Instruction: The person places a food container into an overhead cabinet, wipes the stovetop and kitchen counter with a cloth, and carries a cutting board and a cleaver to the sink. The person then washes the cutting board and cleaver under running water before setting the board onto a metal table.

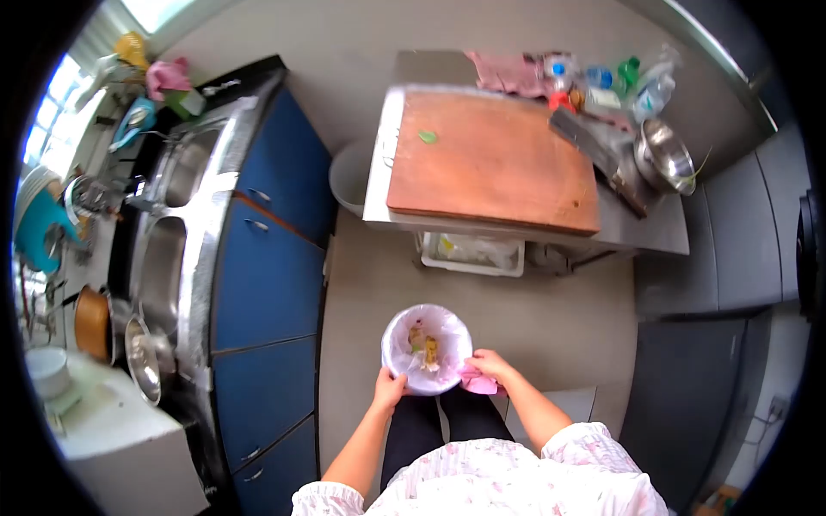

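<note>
A round trash bin [393,344] with a thin pale liner is in front of my legs, with some yellowish and green scraps [431,351] at its bottom. My left hand [391,387] is closed on the bin's near-left rim. On the other side, my right hand [492,365] is closed around a pink cloth [478,379], which touches the bin's right edge. Part of the right hand's grip is hidden, so I cannot tell whether its fingers also hold the rim.
Ahead is a table with a large wooden cutting board [490,163], a cleaver [585,138], a metal bowl [664,155] and several bottles. A white crate [473,268] sits beneath. Blue cabinets [271,292] and a double sink [159,271] line the left; a dark cabinet [680,387] stands right.
</note>
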Action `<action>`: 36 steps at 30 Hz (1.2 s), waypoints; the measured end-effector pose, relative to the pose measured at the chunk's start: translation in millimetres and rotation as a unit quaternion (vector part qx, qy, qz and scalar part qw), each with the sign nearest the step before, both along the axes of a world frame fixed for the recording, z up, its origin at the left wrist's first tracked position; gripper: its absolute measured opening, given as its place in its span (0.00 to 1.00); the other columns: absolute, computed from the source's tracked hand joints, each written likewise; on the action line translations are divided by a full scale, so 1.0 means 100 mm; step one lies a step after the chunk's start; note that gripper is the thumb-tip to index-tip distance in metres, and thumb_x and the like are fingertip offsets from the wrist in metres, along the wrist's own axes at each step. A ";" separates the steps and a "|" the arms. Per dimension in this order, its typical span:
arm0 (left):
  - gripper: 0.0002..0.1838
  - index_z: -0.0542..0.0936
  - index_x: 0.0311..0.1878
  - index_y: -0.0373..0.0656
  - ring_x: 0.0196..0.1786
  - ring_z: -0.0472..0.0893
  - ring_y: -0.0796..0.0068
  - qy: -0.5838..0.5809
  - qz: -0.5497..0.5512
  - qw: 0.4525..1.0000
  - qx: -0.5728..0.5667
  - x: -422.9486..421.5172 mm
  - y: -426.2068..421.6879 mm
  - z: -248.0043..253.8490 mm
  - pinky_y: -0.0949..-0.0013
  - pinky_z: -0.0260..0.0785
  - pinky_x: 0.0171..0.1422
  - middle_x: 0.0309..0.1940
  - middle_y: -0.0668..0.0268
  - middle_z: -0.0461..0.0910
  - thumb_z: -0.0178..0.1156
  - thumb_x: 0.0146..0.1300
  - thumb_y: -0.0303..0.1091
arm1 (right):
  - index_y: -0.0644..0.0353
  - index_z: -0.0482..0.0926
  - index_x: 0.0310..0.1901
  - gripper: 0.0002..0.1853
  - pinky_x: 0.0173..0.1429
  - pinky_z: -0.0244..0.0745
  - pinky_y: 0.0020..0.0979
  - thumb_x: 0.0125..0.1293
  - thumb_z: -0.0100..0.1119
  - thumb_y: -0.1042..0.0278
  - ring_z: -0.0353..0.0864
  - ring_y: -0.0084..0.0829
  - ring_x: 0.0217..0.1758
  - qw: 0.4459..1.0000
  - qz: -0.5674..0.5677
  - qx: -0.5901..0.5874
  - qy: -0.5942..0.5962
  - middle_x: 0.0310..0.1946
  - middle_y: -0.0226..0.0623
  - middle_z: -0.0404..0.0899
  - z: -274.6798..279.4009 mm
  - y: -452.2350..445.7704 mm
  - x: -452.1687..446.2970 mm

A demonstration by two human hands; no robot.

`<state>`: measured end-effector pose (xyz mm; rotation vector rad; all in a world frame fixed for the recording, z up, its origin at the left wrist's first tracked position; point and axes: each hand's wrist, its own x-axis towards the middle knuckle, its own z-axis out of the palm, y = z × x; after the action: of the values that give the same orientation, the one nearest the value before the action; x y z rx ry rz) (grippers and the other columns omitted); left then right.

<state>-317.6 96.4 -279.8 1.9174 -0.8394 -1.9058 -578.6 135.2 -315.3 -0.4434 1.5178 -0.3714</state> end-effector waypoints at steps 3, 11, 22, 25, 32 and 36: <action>0.20 0.65 0.49 0.34 0.30 0.77 0.72 -0.013 -0.100 0.995 -0.009 -0.23 -0.30 -0.63 0.71 0.75 0.33 0.38 0.60 0.72 0.57 0.55 0.29 | 0.67 0.76 0.39 0.12 0.33 0.73 0.27 0.58 0.55 0.66 0.77 0.25 0.30 0.995 -0.093 0.022 0.024 0.31 0.37 0.79 -0.86 0.16 -0.15; 0.24 0.66 0.57 0.37 0.40 0.78 0.70 0.008 -0.038 0.999 -0.038 -0.03 -0.41 -1.41 0.72 0.72 0.43 0.55 0.57 0.68 0.58 0.59 0.34 | 0.65 0.77 0.36 0.12 0.35 0.75 0.34 0.58 0.55 0.64 0.77 0.30 0.31 0.855 -0.510 0.073 0.054 0.29 0.37 0.78 -2.71 0.25 -0.73; 0.14 0.68 0.50 0.39 0.43 0.76 0.69 -0.105 0.086 0.988 0.072 1.10 -0.12 -1.58 0.68 0.75 0.44 0.41 0.62 0.71 0.50 0.61 0.28 | 0.60 0.76 0.40 0.10 0.22 0.70 0.36 0.64 0.50 0.63 0.78 0.32 0.28 0.766 -0.637 0.088 -0.027 0.31 0.35 0.78 -3.04 0.51 -0.95; 0.14 0.68 0.50 0.38 0.42 0.76 0.68 -0.083 0.073 0.991 0.080 1.00 -0.27 -1.06 0.67 0.75 0.44 0.41 0.62 0.71 0.50 0.61 0.27 | 0.62 0.76 0.38 0.09 0.29 0.75 0.37 0.61 0.54 0.66 0.78 0.31 0.27 0.861 -0.502 0.072 0.017 0.31 0.38 0.78 -2.07 0.31 -0.86; 0.14 0.68 0.50 0.38 0.41 0.76 0.70 -0.022 0.056 0.998 -0.013 0.73 -1.01 0.27 0.68 0.75 0.44 0.44 0.61 0.70 0.50 0.61 0.26 | 0.62 0.77 0.40 0.08 0.43 0.73 0.28 0.61 0.51 0.72 0.77 0.27 0.39 0.922 -0.356 -0.117 0.100 0.35 0.34 0.78 0.82 -0.18 -1.28; 0.12 0.68 0.49 0.39 0.37 0.76 0.75 0.014 0.090 0.992 -0.088 0.47 -1.54 0.78 0.72 0.74 0.40 0.41 0.64 0.71 0.51 0.62 0.26 | 0.60 0.78 0.36 0.05 0.39 0.69 0.22 0.60 0.55 0.71 0.71 0.19 0.33 0.864 -0.342 -0.316 0.191 0.30 0.26 0.76 1.92 -0.45 -1.95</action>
<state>-270.3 -57.8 -201.8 1.7915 -0.7698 -1.6912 -773.1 90.0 -122.9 -0.4891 1.9026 -1.4398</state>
